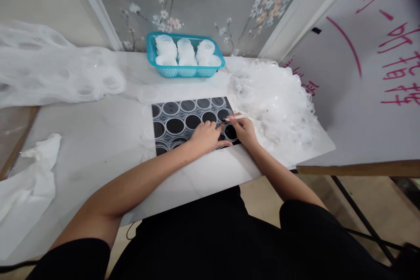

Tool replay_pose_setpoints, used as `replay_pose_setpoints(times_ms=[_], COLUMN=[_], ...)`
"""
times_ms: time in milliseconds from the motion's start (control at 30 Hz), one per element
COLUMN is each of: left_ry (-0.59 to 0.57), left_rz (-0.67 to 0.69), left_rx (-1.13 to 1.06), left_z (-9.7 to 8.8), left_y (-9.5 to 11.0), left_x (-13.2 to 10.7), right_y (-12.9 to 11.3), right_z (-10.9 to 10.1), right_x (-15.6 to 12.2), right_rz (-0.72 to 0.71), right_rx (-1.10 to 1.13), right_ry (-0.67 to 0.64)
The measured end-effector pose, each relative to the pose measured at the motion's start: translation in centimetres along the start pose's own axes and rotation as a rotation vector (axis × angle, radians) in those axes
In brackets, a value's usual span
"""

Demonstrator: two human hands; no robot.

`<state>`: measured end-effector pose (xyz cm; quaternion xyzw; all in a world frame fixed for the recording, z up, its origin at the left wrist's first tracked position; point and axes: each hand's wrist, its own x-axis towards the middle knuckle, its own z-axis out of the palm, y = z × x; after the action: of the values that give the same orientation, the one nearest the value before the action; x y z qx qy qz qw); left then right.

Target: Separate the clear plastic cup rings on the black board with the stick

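Observation:
A black mat (159, 130) lies on the white table, overlaid by a translucent sheet (168, 111) with rows of round outlines and round dark areas inside them. My left hand (207, 137) rests on the sheet, fingers spread and pressing lightly, thumb pointing right. In a pinch, my right hand (245, 131) grips a slim white pen-like tool (236, 117); its dark tip touches or hovers just over a circle near the sheet's right edge. I cannot tell which. My palms and fingers hide part of the lower right circles.
A turquoise basket (188, 72) with stacks of translucent round discs stands at the back. To the right spreads a heap of perforated film scraps (275, 100); more perforated sheets (59, 70) lie at left. Crumpled white paper (36, 179) sits front left. A whiteboard (354, 109) leans right.

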<state>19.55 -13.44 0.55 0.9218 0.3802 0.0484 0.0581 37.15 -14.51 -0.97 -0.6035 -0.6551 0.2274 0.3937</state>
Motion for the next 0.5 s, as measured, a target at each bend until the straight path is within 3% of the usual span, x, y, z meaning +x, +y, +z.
replay_pose_setpoints(times_ms=[67,133,233,267,367,400,433,500], left_ry=[-0.008,-0.009,0.0,0.0,-0.013,-0.02,-0.025,-0.018], left_rz=[0.001,0.005,0.015,0.02,0.041,0.053,0.064,0.08], left_rx=[-0.004,-0.009,-0.022,-0.03,-0.063,-0.076,-0.087,-0.09], left_z=[-0.1,-0.2,-0.2,-0.2,-0.4,-0.6,-0.8,-1.3], left_y=[0.1,0.1,-0.2,-0.3,-0.7,-0.7,-0.8,-0.8], left_x=[0.0,0.0,0.0,0.1,0.0,-0.1,-0.2,-0.6], right_y=[0.2,0.4,0.5,0.4,-0.4,-0.8,-1.3,-2.2], right_z=[0.4,0.4,-1.5,-2.5,-5.5,-5.8,-5.6,-3.8], right_x=[-0.6,-0.7,1.7,3.2,7.5,8.3,8.5,7.3], right_rz=[-0.079,-0.247,-0.403,-0.389,-0.261,-0.269,-0.282,-0.305], right_rx=[-0.119,-0.324,-0.575,-0.59,-0.355,-0.328,-0.286,-0.214], right_ry=[0.021,-0.008,-0.013,0.062,0.636,0.68,0.665,0.447])
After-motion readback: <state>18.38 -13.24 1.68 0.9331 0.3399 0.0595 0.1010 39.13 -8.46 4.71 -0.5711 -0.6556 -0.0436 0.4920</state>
